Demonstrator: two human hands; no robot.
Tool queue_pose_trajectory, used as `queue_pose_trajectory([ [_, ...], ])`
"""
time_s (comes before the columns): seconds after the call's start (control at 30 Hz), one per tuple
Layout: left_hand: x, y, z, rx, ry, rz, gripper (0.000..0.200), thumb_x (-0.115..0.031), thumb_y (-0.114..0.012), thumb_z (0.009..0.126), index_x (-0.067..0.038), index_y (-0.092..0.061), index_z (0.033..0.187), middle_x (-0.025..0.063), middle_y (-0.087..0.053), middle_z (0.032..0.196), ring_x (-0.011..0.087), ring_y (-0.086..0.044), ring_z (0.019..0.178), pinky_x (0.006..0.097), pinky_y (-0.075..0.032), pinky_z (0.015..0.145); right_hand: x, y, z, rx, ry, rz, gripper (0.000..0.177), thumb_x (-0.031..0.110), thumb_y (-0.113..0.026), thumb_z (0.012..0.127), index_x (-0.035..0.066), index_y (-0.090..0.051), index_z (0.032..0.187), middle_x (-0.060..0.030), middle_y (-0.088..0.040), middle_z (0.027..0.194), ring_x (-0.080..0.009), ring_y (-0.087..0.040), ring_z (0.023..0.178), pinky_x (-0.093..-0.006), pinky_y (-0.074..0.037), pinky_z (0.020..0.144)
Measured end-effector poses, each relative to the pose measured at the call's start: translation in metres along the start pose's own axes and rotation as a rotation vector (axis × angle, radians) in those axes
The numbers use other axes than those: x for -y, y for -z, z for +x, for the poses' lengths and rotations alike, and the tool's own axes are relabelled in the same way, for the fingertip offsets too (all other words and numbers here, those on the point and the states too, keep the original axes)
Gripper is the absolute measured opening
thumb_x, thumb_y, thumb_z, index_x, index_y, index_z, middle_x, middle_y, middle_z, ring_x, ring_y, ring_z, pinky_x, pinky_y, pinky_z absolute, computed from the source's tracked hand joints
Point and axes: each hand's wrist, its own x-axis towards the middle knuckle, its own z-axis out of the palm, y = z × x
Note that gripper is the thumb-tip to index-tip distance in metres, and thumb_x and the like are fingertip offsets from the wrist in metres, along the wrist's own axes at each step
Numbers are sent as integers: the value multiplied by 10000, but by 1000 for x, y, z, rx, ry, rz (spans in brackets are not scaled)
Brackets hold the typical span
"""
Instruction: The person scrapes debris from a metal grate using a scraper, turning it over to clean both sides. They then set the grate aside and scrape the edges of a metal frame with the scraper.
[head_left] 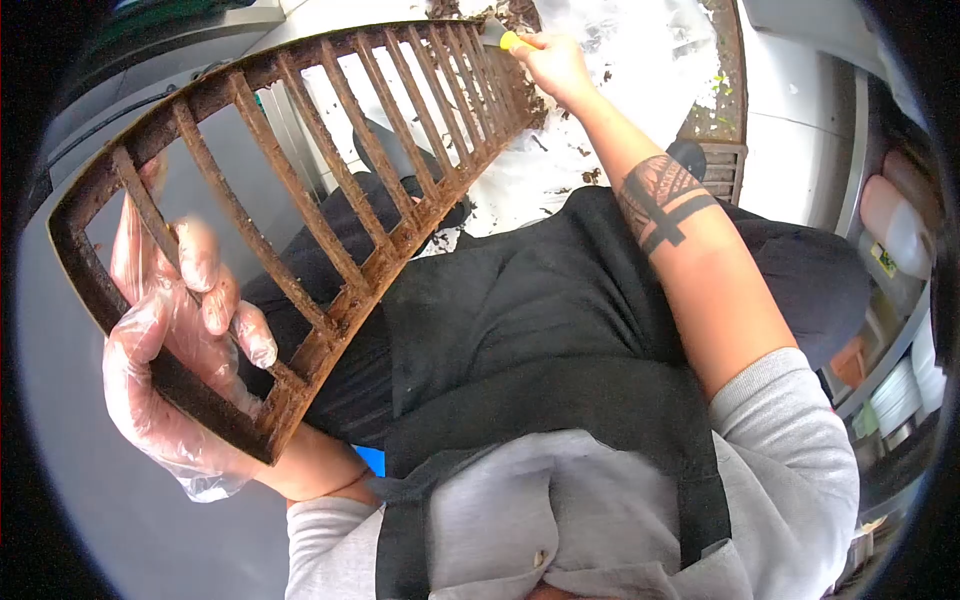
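Observation:
A long metal drain grate (405, 238), brown with rust or grime, slants across the view from the lower left to the top centre. My left hand (185, 330), in a clear plastic glove, grips its near end, with fingers curled through the gaps around a slat. At the far end, my right hand (552, 65) is closed on the yellow handle of a scraper (512, 41). The scraper's flat metal blade rests against or right beside the grate's top edge; exact contact is hard to see. No glove shows on my right hand.
Beneath the far end lies a clear plastic sheet (645, 70) scattered with dark brown flakes. Right of it runs a floor channel (732, 110) with a slatted cover (718, 172), beside white tiles (795, 150). Shelving with containers (895, 225) stands at the right edge.

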Motion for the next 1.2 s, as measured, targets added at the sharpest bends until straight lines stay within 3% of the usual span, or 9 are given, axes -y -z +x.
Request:
queue_pose_trajectory([
  [0.23,2,8,-3,7,-15,-3,808,-235,-541,890,-12,-245,1608,132,-475,1058,157,-522,776,309,-583,571,12,39,-6,65,171,-436,350,315,-688,904,193,-757,1225,-199,-749,1072,-354,-719,1000,-418,-549,924],
  [0.37,4,6,-4,-15,-24,-25,802,-232,-543,888,-10,-255,1603,135,-475,1066,161,-528,780,320,-586,575,28,54,1,83,229,-687,330,273,-668,905,136,-751,1193,-195,-743,1025,-376,-706,979,-459,-551,902],
  [0.43,4,8,-4,3,-22,-29,809,-231,-545,885,-9,-250,1605,136,-475,1068,161,-528,781,321,-587,574,32,52,7,-16,544,-755,305,283,-682,926,83,-749,1146,-144,-746,917,-299,-727,853,-417,-568,833],
  [0.47,4,9,-3,18,-24,-29,816,-231,-548,883,-8,-244,1607,136,-475,1069,162,-528,782,322,-587,574,33,53,10,-17,545,-756,305,283,-682,926,83,-749,1146,-144,-746,917,-299,-727,853,-417,-568,833],
  [0.53,5,12,-3,33,-33,-21,823,-230,-548,880,-3,-237,1608,135,-473,1066,162,-526,778,321,-590,571,87,66,-5,200,296,-632,233,159,-627,799,-26,-749,869,-279,-716,884,-436,-712,879,-519,-569,827],
  [0.87,-1,-5,0,-2,-14,41,909,-191,-572,850,33,-133,1614,112,-470,970,143,-515,728,282,-594,539,69,43,32,143,591,-758,183,107,-641,720,-15,-744,810,-235,-713,828,-449,-690,841,-515,-564,815],
  [1.03,-3,-4,2,21,1,56,932,-182,-582,830,32,-128,1615,100,-475,937,141,-522,713,286,-594,534,66,51,80,443,600,-898,199,132,-690,686,-1,-749,821,-247,-710,813,-402,-713,805,-510,-565,754],
  [1.07,-2,-3,2,22,3,27,935,-178,-582,825,28,-130,1617,97,-475,936,141,-526,715,288,-594,538,65,55,89,480,714,-958,173,158,-694,716,39,-759,824,-230,-712,799,-386,-716,774,-514,-562,720],
  [1.2,-1,1,1,34,-2,2,926,-183,-570,825,15,-145,1624,94,-473,953,139,-523,726,286,-581,554,59,70,85,415,602,-756,169,217,-663,818,103,-780,862,-194,-728,835,-384,-713,792,-505,-557,731],
])
